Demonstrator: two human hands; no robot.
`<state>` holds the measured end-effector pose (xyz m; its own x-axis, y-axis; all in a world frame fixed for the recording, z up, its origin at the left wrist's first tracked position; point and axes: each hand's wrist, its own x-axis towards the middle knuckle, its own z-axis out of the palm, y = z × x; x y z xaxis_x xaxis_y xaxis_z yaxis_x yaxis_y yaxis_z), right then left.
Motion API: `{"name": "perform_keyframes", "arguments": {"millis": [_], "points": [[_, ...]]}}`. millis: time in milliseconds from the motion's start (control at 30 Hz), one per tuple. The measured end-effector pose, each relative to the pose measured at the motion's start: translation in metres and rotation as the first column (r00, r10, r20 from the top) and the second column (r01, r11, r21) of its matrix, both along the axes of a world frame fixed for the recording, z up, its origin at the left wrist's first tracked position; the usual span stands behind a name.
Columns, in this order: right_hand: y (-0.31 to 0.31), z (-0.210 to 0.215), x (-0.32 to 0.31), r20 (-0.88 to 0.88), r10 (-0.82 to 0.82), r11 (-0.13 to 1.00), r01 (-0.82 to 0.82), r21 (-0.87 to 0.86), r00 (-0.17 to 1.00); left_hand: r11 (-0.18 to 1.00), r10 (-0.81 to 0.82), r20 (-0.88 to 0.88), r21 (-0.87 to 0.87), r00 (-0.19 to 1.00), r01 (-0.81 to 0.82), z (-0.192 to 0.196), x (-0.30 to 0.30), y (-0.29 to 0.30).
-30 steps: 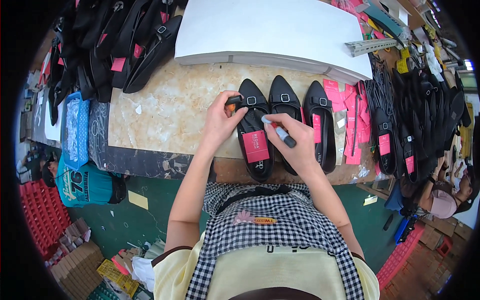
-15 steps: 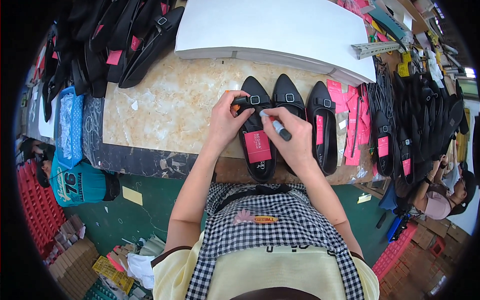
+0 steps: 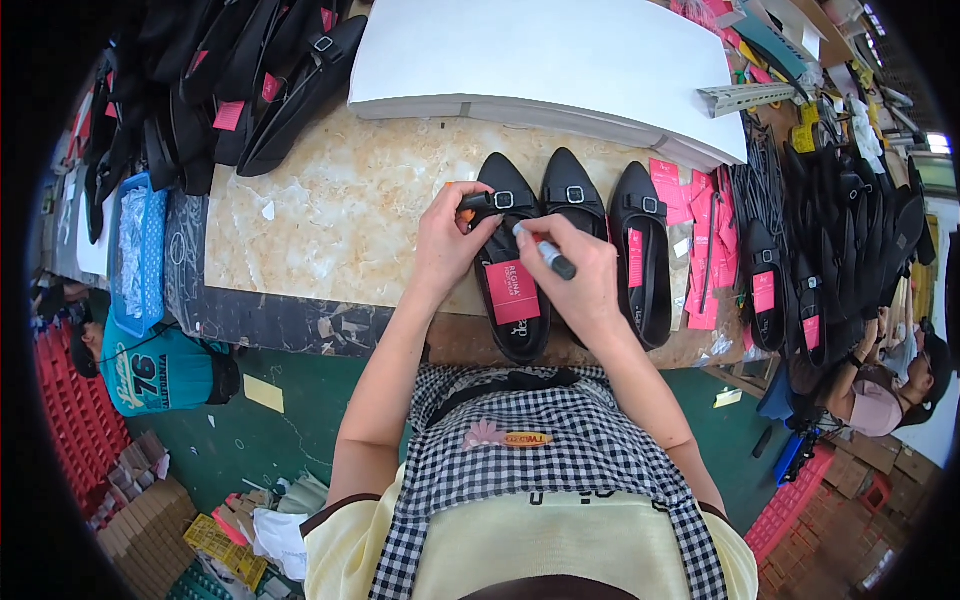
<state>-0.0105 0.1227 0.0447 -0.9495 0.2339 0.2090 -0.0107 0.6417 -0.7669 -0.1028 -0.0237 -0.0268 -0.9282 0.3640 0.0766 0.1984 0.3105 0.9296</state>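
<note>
Three black pointed shoes with buckled bows stand in a row on the table, toes pointing away from me. My right hand (image 3: 580, 275) is closed round a marker pen (image 3: 550, 255), its tip down at the opening of the leftmost shoe (image 3: 500, 172), just below the bow. My left hand (image 3: 448, 235) pinches at that shoe's left side, with a short black cylinder (image 3: 474, 201), perhaps the pen's cap, between its fingers. A pink tag (image 3: 512, 290) lies on this shoe's insole. The middle shoe (image 3: 572, 170) is partly hidden by my right hand; the right shoe (image 3: 640, 255) stands apart from both hands.
A large white box (image 3: 540, 60) stands behind the shoes. Pink tags (image 3: 705, 240) lie to their right, beside more black shoes (image 3: 850, 230). Another pile of black shoes (image 3: 235, 80) and a blue basket (image 3: 140, 255) are at left. A person sits at each side.
My hands stay at the leftmost shoe. The right hand and pen have shifted slightly left, and the whole view has moved a little.
</note>
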Motion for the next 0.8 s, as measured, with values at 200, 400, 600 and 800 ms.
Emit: {"name": "perform_keyframes", "arguments": {"millis": [200, 400, 600, 800], "points": [[0.0, -0.002, 0.004, -0.007, -0.02, 0.993, 0.019, -0.114, 1.0, 1.0, -0.001, 0.022, 0.008, 1.0, 0.001, 0.001, 0.001, 0.0], [0.005, -0.006, 0.004, -0.015, -0.042, 0.999, 0.042, -0.008, 0.999, 1.0, 0.02, -0.009, 0.004, 1.0, -0.02, 0.0, 0.003, 0.001], [0.001, -0.007, 0.001, -0.052, -0.027, 1.0, 0.027, -0.015, 0.998, 0.999, 0.035, 0.007, -0.016, 0.999, -0.035, 0.0, 0.003, 0.001], [0.0, -0.006, 0.002, -0.054, -0.001, 1.0, 0.003, 0.022, 0.999, 1.0, 0.013, 0.006, -0.006, 1.0, -0.013, 0.0, 0.002, 0.006]]}}
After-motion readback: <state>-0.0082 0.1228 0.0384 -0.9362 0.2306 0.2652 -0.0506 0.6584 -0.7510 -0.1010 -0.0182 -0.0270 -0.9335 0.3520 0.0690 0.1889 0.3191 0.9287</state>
